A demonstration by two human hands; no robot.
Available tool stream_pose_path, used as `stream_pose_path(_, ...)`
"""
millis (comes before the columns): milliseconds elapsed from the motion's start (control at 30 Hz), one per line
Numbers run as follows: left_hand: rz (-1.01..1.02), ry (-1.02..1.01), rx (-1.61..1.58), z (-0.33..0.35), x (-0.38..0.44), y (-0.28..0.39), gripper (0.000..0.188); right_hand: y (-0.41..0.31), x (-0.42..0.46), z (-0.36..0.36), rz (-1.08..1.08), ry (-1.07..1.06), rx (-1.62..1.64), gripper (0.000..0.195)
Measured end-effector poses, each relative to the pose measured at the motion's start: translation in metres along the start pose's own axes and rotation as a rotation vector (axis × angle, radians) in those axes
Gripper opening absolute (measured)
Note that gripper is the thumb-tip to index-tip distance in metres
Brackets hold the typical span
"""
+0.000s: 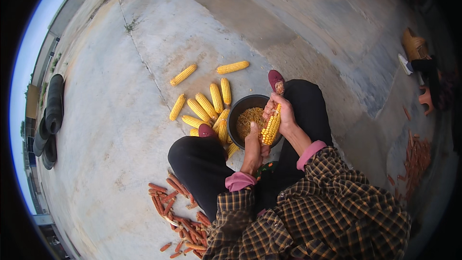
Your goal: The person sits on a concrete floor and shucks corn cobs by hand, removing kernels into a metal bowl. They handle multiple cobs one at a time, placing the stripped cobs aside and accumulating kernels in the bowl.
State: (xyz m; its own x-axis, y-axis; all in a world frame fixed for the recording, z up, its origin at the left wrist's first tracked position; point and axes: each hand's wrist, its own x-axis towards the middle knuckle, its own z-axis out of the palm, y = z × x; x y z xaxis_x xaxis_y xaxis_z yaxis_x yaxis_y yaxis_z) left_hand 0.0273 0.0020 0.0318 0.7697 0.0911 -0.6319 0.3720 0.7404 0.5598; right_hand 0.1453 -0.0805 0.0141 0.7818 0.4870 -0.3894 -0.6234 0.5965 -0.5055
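A partly shelled ear of yellow corn (272, 127) is held over a dark round bucket (234, 110) between my knees. My right hand (283, 110) is closed around its upper part, and a reddish, bare cob end (279, 87) sticks out above the fist. Whether that end belongs to the same ear, I cannot tell. At the ear's lower end my left hand (253, 148) grips, thumb up along the near side and fingers partly hidden underneath. Loose corn kernels (249, 118) cover the bottom of the bucket.
Several unshelled ears (205, 104) lie left of the bucket, around my shoe (206, 130). Bare reddish cobs (186, 225) are heaped by my left leg. Another cob pile (417, 162), a small stool (426, 100) and a seated person's leg (424, 65) are at right. Black rolls (54, 104) lie far left.
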Motion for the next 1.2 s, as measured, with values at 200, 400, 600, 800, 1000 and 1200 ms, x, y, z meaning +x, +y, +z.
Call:
stream_pose_path(200, 0.066, 0.054, 0.145, 0.011, -0.002, -0.002, 0.034, 0.002, 0.001, 0.000, 0.014, 0.082, -0.009, 0.022)
stream_pose_path(400, 0.023, 0.038, 0.009, -0.008, 0.012, -0.014, 0.034, 0.001, -0.002, 0.003, -0.021, 0.013, -0.003, 0.023)
stream_pose_path(600, 0.456, 0.174, 0.244, -0.035, 0.059, -0.029, 0.042, 0.001, -0.004, 0.008, -0.101, 0.081, -0.100, 0.020)
stream_pose_path(800, 0.640, 0.261, 0.740, -0.037, 0.056, -0.022, 0.050, 0.003, -0.004, 0.007, -0.149, 0.092, -0.231, 0.019)
stream_pose_path(1000, 0.514, -0.104, 0.548, -0.007, 0.028, -0.011, 0.049, 0.008, -0.004, 0.006, -0.131, 0.062, -0.345, 0.024)
stream_pose_path(1200, 0.304, 0.039, 0.297, -0.005, 0.026, -0.014, 0.043, 0.009, -0.006, 0.005, -0.094, -0.010, -0.395, 0.026)
